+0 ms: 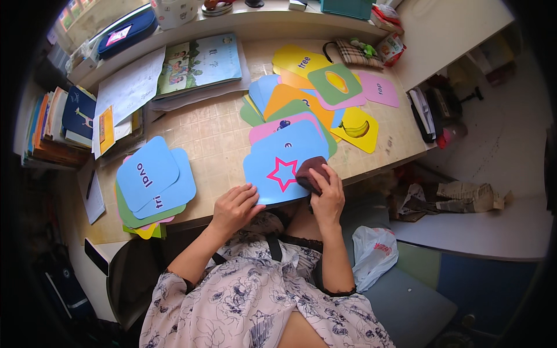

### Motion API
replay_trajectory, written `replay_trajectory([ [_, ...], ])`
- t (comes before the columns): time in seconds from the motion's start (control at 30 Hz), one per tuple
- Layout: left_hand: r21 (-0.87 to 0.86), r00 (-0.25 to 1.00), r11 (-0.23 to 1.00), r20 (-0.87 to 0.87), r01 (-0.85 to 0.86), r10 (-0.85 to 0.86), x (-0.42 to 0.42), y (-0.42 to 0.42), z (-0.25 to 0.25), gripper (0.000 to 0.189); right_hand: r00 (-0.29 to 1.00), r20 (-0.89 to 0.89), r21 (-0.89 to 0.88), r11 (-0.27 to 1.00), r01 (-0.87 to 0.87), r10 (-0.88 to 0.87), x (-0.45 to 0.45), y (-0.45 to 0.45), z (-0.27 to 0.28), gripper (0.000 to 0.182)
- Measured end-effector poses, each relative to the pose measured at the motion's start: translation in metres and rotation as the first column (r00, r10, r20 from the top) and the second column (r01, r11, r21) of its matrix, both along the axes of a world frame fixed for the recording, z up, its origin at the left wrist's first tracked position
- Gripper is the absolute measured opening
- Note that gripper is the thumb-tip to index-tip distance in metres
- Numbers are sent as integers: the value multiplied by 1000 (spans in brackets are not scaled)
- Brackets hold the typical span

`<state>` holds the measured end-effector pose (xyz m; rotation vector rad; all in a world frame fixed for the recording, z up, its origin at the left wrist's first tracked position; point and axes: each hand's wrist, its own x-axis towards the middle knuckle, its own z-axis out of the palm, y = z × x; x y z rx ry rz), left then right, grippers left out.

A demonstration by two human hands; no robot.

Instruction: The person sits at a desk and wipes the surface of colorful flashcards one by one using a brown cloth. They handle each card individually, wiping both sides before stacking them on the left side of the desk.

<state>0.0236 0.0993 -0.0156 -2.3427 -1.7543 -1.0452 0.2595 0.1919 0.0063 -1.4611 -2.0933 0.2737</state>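
A blue flash card (261, 169) with a pink star outline lies at the front edge of the table, on top of other cards. My left hand (235, 206) rests on its lower left corner, the thumb at the near edge. In my right hand (327, 191) is a dark maroon cloth (311, 174), pressed against the right side of the card. Beneath and beyond lie a pink card (265, 130), an orange card (280, 102) and several others. To the left stands a stack of cards topped by a blue card (148, 161) bearing a printed word.
A yellow banana card (359, 130) and a green lemon card (335, 85) spread to the right. Behind lie a textbook (200, 65) and papers (126, 87). Books (52, 122) stand at the left. A white plastic bag (374, 256) sits beside my right arm.
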Motion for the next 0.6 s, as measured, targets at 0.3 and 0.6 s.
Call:
replay_trajectory([
  [0.3, 282, 1000, 959, 6, 19, -22, -11, 32, 54, 15, 174, -879, -468, 872, -143, -443, 46, 13, 1, 34],
  [0.6, -148, 864, 959, 417, -242, 283, -3, 74, 55, 20, 179, -882, -455, 887, -86, -435, 50, 5, -1, 37],
])
